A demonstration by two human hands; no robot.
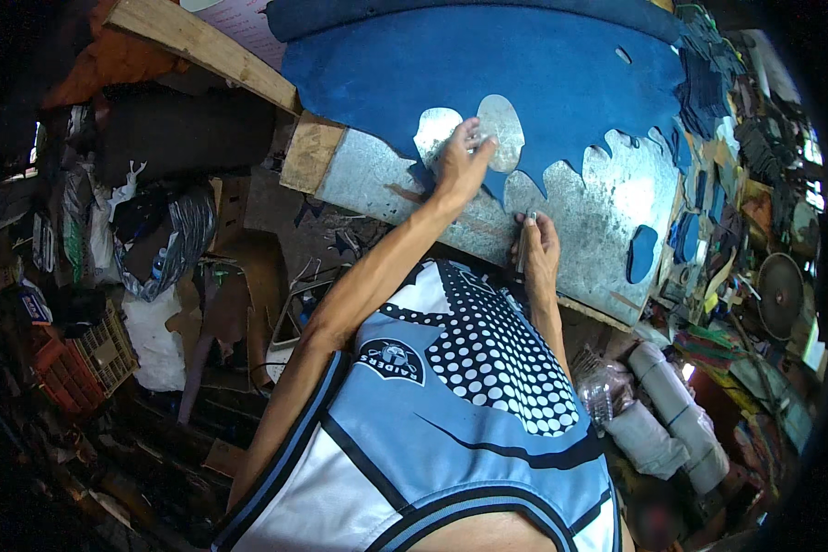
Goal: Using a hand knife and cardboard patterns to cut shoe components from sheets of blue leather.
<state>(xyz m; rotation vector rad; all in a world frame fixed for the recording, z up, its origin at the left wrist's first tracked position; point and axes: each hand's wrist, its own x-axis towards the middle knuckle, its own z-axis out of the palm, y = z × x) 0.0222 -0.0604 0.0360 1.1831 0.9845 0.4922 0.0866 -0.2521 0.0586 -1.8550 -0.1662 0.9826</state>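
A big blue leather-like sheet lies over the metal-topped bench, its near edge scalloped with rounded cut-outs. On this edge rests a grey oval plate that looks like a template. My left hand reaches over the plate's left side with fingers spread; whether they press on it is hard to tell. Near the bench's front edge, my right hand is closed round a slim metal tool, whose exact kind I cannot make out. A small blue cut piece lies on the bare metal farther right.
A rolled part of the sheet runs along the far side. Dark blue pieces pile up at the right. A wooden beam meets the bench's left corner. A red crate stands at left; wrapped rolls lie at lower right.
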